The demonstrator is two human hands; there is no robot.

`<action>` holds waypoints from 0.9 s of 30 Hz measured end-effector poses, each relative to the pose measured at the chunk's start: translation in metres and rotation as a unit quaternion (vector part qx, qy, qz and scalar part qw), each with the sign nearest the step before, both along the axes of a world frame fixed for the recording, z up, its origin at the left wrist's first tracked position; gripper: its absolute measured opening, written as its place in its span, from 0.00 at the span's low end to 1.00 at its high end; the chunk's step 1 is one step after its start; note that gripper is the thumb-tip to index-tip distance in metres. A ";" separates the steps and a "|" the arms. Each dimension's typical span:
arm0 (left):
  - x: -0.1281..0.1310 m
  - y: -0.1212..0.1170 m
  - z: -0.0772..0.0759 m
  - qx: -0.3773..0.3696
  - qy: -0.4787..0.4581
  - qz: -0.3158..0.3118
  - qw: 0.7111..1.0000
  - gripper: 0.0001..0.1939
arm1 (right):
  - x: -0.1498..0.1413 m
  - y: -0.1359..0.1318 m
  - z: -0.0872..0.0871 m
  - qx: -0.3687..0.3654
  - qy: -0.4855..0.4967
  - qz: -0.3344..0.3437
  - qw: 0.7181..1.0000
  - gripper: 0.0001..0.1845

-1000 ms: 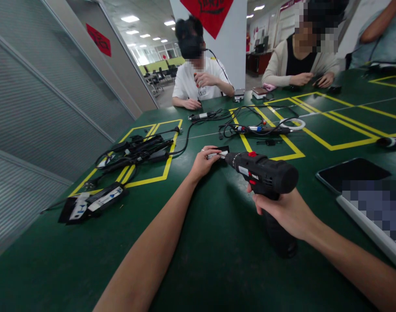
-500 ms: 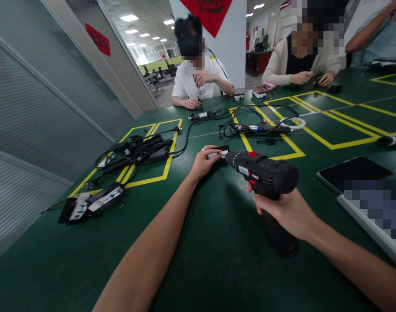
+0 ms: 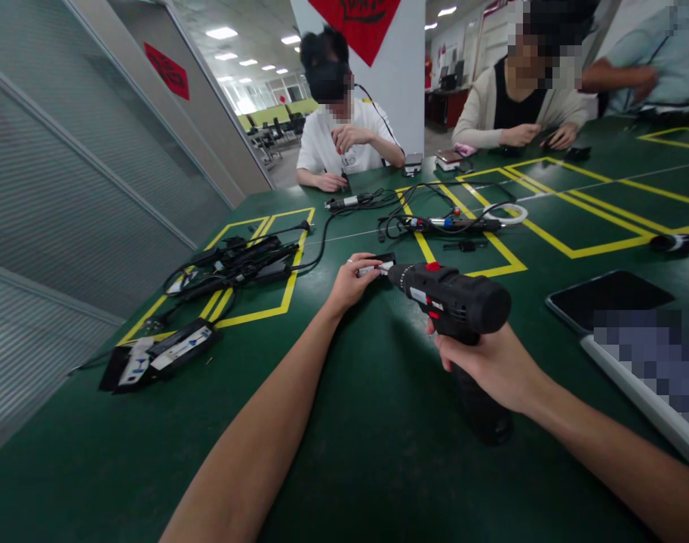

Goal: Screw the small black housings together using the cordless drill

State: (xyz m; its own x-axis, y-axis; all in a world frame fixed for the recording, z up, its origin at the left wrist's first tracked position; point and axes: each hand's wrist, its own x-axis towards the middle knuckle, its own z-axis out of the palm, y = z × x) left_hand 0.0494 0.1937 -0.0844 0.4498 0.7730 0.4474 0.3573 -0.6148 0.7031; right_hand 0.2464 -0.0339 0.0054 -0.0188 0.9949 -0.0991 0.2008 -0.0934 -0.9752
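My right hand (image 3: 491,362) is wrapped round the handle of a black cordless drill (image 3: 457,298) with red buttons. The drill points left and away, and its chuck end meets a small black-and-white part (image 3: 386,261) on the green table. Fingers of my left hand (image 3: 351,283) press on that part from the left, closed against it. The exact contact between the drill tip and the part is too small to make out. The drill's body partly covers its grip and my right fingers.
Black cables and adapters (image 3: 247,264) lie in a yellow-taped area to the left, with an opened black-and-white casing (image 3: 179,351) in front. Corded screwdrivers (image 3: 451,224) lie beyond the drill. A phone (image 3: 610,300) and a pale-edged device (image 3: 632,392) rest at right. Several people sit around the table.
The view has shifted slightly, while my hands, the drill and the small part keep nearly the same positions. At far right, a person's raised arm has come down.
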 end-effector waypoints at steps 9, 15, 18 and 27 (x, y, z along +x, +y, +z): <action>0.000 0.000 -0.001 0.004 -0.004 0.003 1.000 0.13 | 0.002 0.000 -0.002 0.003 -0.010 0.009 1.000 0.06; 0.001 -0.001 0.000 0.002 0.000 0.003 1.000 0.12 | 0.001 0.001 -0.002 0.003 0.004 0.013 1.000 0.08; 0.001 -0.001 0.000 0.007 0.001 0.005 1.000 0.12 | 0.001 0.001 -0.002 0.000 0.003 0.015 1.000 0.07; 0.000 -0.002 0.001 0.000 0.005 0.002 1.000 0.12 | 0.001 0.000 -0.002 -0.001 -0.010 0.010 1.000 0.07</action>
